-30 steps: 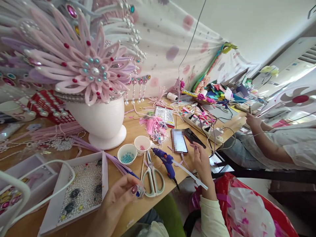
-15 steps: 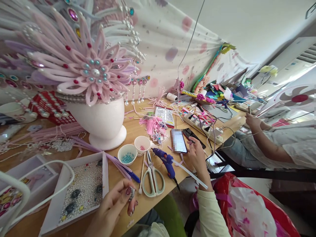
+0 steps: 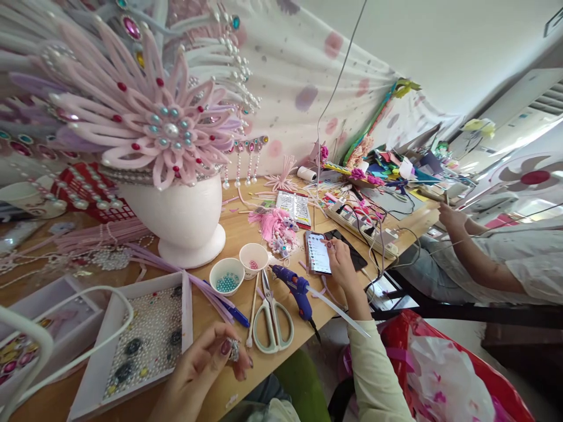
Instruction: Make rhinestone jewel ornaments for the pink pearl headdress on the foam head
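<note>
My left hand [image 3: 206, 366] is closed, thumb and fingers pinching a small silvery, sparkly piece [image 3: 234, 350] over the table's front edge. What exactly the piece is I cannot make out. My right hand [image 3: 343, 261] reaches over a smartphone [image 3: 317, 252] lying face up with a lit list on its screen; a fingertip is at the screen's upper right. This hand holds nothing. Between the hands lie scissors [image 3: 273, 319] with pale handles and a blue glue gun [image 3: 299, 287] with a glue stick in its back. A dark phone [image 3: 352, 249] is partly hidden behind my right hand.
A white head form [image 3: 176, 217] wears a large pink flower headdress [image 3: 167, 126]. Two cups, one of blue beads [image 3: 227, 275] and one of pink beads [image 3: 254, 258], stand before it. A pearl box [image 3: 187, 316] is at left. Another person's hand [image 3: 451, 217] shows at right, beyond a power strip [image 3: 358, 228].
My right hand has moved left and forward onto the phone, whose screen now shows a list. My left hand still pinches the silvery piece, its fingers slightly shifted.
</note>
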Demonstrator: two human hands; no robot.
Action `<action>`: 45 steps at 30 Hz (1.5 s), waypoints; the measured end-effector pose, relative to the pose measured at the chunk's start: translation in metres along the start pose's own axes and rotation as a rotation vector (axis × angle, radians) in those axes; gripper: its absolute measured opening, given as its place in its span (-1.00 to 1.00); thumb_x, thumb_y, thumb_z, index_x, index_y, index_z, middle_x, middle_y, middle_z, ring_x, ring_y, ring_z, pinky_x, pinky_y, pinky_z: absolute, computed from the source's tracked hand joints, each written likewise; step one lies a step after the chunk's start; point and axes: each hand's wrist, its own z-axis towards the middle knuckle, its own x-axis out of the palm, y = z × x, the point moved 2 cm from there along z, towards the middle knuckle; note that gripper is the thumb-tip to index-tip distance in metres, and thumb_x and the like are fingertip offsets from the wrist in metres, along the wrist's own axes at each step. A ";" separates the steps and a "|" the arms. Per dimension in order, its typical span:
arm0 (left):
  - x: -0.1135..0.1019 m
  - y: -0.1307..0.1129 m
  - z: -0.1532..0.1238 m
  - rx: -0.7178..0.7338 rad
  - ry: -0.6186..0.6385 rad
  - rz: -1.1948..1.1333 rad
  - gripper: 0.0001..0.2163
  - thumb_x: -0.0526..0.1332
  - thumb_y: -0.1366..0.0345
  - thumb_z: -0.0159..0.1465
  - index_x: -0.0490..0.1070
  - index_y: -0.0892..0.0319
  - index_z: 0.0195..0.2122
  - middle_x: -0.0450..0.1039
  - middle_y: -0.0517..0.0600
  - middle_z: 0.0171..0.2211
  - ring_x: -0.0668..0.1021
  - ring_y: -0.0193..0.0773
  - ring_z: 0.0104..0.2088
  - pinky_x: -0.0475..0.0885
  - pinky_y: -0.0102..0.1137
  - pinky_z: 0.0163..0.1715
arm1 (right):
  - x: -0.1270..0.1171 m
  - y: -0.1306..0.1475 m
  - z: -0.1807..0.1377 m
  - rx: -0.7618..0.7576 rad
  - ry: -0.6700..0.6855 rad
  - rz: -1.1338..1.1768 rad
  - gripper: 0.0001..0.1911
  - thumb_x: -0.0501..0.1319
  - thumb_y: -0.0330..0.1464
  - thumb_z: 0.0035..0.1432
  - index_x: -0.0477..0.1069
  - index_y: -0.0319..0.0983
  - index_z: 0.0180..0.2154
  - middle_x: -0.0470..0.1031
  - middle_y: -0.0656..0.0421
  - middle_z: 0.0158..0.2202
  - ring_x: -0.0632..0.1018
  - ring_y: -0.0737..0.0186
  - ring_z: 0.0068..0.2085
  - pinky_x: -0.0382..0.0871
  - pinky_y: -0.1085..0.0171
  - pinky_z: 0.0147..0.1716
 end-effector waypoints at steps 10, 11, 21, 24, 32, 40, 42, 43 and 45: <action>-0.003 0.007 0.001 -0.049 0.015 0.030 -0.55 0.32 -0.23 0.14 0.48 0.09 -0.29 0.46 -0.12 -0.60 0.47 -0.26 -0.49 0.36 -0.37 -0.30 | -0.018 0.007 -0.002 0.027 -0.086 -0.061 -0.50 -0.13 -0.06 0.42 0.45 -0.21 -0.12 0.50 -0.07 -0.14 0.46 -0.10 -0.05 0.31 -0.15 0.03; -0.002 0.007 0.001 -0.051 0.028 0.020 -0.56 0.34 -0.21 0.14 0.48 0.09 -0.30 0.48 -0.11 -0.58 0.48 -0.26 -0.47 0.36 -0.37 -0.30 | -0.021 0.008 -0.002 0.028 -0.094 -0.065 -0.49 -0.13 -0.06 0.42 0.46 -0.22 -0.12 0.50 -0.08 -0.15 0.46 -0.11 -0.06 0.31 -0.16 0.03; -0.010 0.014 0.002 -0.069 0.124 -0.046 -0.62 0.44 -0.08 0.10 0.43 0.12 -0.38 0.66 0.04 -0.39 0.58 -0.15 -0.35 0.42 -0.29 -0.20 | -0.020 0.017 -0.003 0.038 -0.128 -0.048 -0.48 -0.12 -0.06 0.40 0.50 -0.21 -0.17 0.56 -0.10 -0.15 0.49 -0.13 -0.06 0.32 -0.14 0.00; -0.012 0.019 0.004 -0.042 0.136 -0.059 -0.65 0.44 -0.04 0.12 0.45 0.12 -0.39 0.66 0.04 -0.37 0.58 -0.16 -0.34 0.42 -0.30 -0.20 | -0.018 0.018 -0.004 0.040 -0.112 -0.042 -0.51 -0.09 -0.06 0.39 0.50 -0.21 -0.21 0.57 -0.10 -0.19 0.50 -0.13 -0.11 0.34 -0.11 -0.06; -0.014 0.033 0.008 0.008 0.156 -0.091 -0.71 0.45 0.01 0.14 0.51 0.11 -0.36 0.64 0.02 -0.36 0.57 -0.19 -0.35 0.42 -0.32 -0.23 | -0.017 0.018 -0.002 0.050 -0.115 -0.028 -0.52 -0.06 -0.05 0.38 0.50 -0.20 -0.23 0.57 -0.07 -0.21 0.49 -0.10 -0.12 0.33 -0.07 -0.06; -0.021 0.020 0.010 -0.015 0.246 0.055 -0.70 0.35 -0.04 0.24 0.54 0.11 -0.31 0.56 -0.01 -0.35 0.54 -0.20 -0.29 0.42 -0.35 -0.18 | -0.004 0.028 -0.027 0.007 -0.048 0.052 -0.53 -0.04 -0.09 0.43 0.56 -0.18 -0.19 0.58 -0.02 -0.12 0.50 -0.03 0.01 0.34 0.00 0.02; -0.022 0.020 0.010 -0.018 0.248 0.059 -0.70 0.34 -0.05 0.24 0.53 0.11 -0.31 0.55 -0.02 -0.36 0.54 -0.21 -0.29 0.42 -0.36 -0.18 | -0.001 0.028 -0.031 -0.021 -0.012 0.068 -0.52 -0.04 -0.08 0.43 0.57 -0.18 -0.18 0.56 -0.02 -0.08 0.48 -0.04 0.07 0.33 0.00 0.07; -0.022 0.020 0.010 -0.022 0.247 0.060 -0.69 0.34 -0.05 0.24 0.52 0.11 -0.31 0.54 -0.03 -0.37 0.53 -0.21 -0.29 0.42 -0.36 -0.18 | 0.000 0.028 -0.032 -0.033 0.005 0.075 -0.51 -0.04 -0.07 0.43 0.58 -0.17 -0.17 0.55 -0.03 -0.06 0.47 -0.04 0.10 0.32 -0.01 0.09; -0.022 0.019 0.009 -0.034 0.237 0.063 -0.69 0.34 -0.06 0.24 0.51 0.10 -0.31 0.52 -0.04 -0.37 0.53 -0.21 -0.28 0.42 -0.36 -0.17 | 0.001 0.028 -0.033 -0.054 0.035 0.085 -0.48 -0.05 -0.04 0.42 0.58 -0.17 -0.19 0.55 -0.04 -0.04 0.46 -0.05 0.12 0.33 -0.01 0.09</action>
